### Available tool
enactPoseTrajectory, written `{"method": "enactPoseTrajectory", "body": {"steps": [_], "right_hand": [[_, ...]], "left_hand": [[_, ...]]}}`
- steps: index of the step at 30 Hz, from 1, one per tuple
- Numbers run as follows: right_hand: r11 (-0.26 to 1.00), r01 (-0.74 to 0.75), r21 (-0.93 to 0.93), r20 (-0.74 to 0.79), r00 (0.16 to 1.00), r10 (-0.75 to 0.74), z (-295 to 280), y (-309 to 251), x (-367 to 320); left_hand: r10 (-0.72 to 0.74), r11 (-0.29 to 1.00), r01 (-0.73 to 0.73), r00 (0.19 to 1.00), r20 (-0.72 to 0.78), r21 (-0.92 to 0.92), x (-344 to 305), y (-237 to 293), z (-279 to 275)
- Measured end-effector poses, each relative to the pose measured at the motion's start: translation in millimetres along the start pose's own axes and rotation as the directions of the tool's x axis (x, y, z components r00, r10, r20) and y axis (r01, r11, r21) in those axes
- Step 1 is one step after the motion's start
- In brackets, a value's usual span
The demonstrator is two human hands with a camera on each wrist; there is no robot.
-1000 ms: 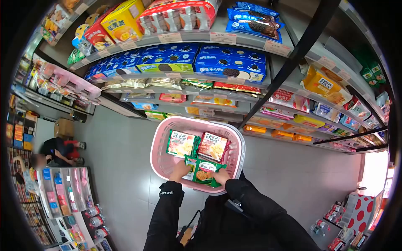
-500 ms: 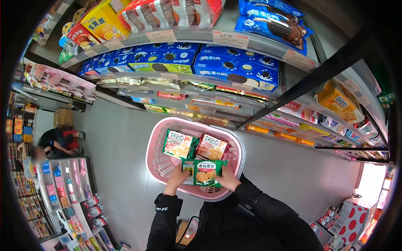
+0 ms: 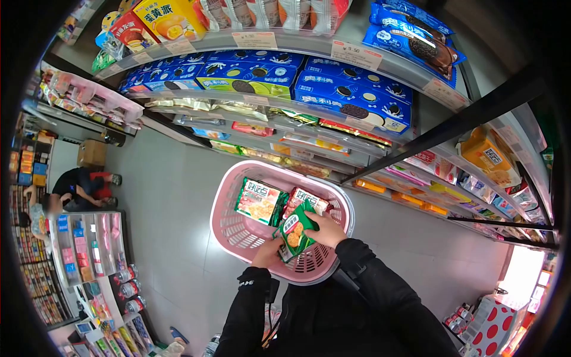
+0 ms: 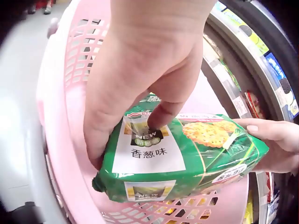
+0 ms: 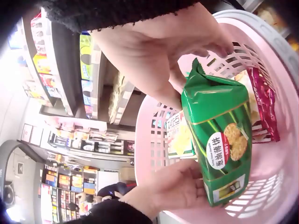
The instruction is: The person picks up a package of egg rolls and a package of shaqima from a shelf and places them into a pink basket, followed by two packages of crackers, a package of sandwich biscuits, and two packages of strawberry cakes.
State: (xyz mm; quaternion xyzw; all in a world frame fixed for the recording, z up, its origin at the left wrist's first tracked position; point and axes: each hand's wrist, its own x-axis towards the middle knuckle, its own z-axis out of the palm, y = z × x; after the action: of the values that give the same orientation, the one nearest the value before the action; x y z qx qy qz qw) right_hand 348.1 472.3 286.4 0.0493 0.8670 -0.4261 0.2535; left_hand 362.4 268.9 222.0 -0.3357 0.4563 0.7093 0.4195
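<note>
The green pack (image 3: 293, 234) is between the two hands, above the near part of the basket (image 3: 219, 229), tilted, with its printed face up. The left hand (image 3: 267, 254) grips its lower left end, thumb on the printed face and fingers round the edge. The right hand (image 3: 325, 229) holds the opposite, upper right end, its grip about as wide as the pack; in the right wrist view, part of that grip is hidden behind the wrapper.

The basket is pink, with slotted walls and a pale outer rim on its right side. In its far half lie two more packs: the white pack (image 3: 257, 201), with green edges, on the left, and the red pack (image 3: 307, 198) on the right, partly covered from above by the green pack and the right hand. Beyond the basket, blue boxes (image 3: 354, 98) line a shelf (image 3: 309, 38).
</note>
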Motion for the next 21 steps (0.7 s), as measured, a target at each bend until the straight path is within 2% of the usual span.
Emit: {"method": "enactPoseTrajectory", "body": {"steps": [1,3,5,6,8,10,12,14,15,16,17,19,21], "right_hand": [[0.988,0.017,0.154,0.042,0.999,-0.024,1,6,3],[0.992,0.057,0.111,0.062,0.996,-0.064,5,19,7],[0.970,0.176,0.168,-0.147,0.977,-0.152,9,25,5],[0.956,0.171,0.239,-0.197,0.973,-0.124,12,28,6],[0.956,0.130,0.264,-0.180,0.980,-0.084,1,12,-3],[0.953,0.092,0.288,-0.161,0.986,-0.047,-4,6,-6],[0.966,0.000,0.258,-0.061,0.998,0.016,-4,7,-5],[0.975,0.047,0.218,-0.073,0.997,-0.032,7,13,-4],[0.980,0.093,0.177,-0.083,0.993,-0.079,11,15,-3],[0.991,0.059,0.120,-0.010,0.998,-0.058,11,12,-3],[0.991,0.059,0.122,-0.014,0.998,-0.058,18,14,0],[0.984,0.174,0.035,-0.034,0.984,-0.173,39,22,4],[0.981,0.186,0.052,-0.029,0.982,-0.185,46,15,4]], "left_hand": [[-0.016,0.999,0.018,0.999,0.039,-0.043,0,-1,-2],[0.030,1.000,-0.030,0.998,0.050,0.004,-2,-6,-5],[0.073,0.996,-0.076,0.995,0.067,0.050,0,-14,-8],[0.088,0.995,-0.089,0.995,0.040,0.032,4,-18,-8],[0.101,0.995,-0.102,0.995,0.015,0.012,11,-24,-11],[0.111,0.992,-0.107,0.991,0.069,-0.061,13,-25,-12],[0.092,0.991,-0.090,0.996,0.017,-0.098,12,-25,-10],[0.072,0.988,-0.076,0.997,-0.035,-0.133,20,-31,-23],[0.195,0.980,-0.196,0.981,0.019,0.030,37,-43,-49],[0.305,0.930,-0.317,0.948,0.093,0.186,47,-49,-63],[0.305,0.929,-0.318,0.948,0.095,0.189,36,-36,-48],[0.305,0.942,-0.256,0.924,-0.233,0.217,13,-10,-15],[0.317,0.945,-0.286,0.923,-0.221,0.158,0,0,0]]}}
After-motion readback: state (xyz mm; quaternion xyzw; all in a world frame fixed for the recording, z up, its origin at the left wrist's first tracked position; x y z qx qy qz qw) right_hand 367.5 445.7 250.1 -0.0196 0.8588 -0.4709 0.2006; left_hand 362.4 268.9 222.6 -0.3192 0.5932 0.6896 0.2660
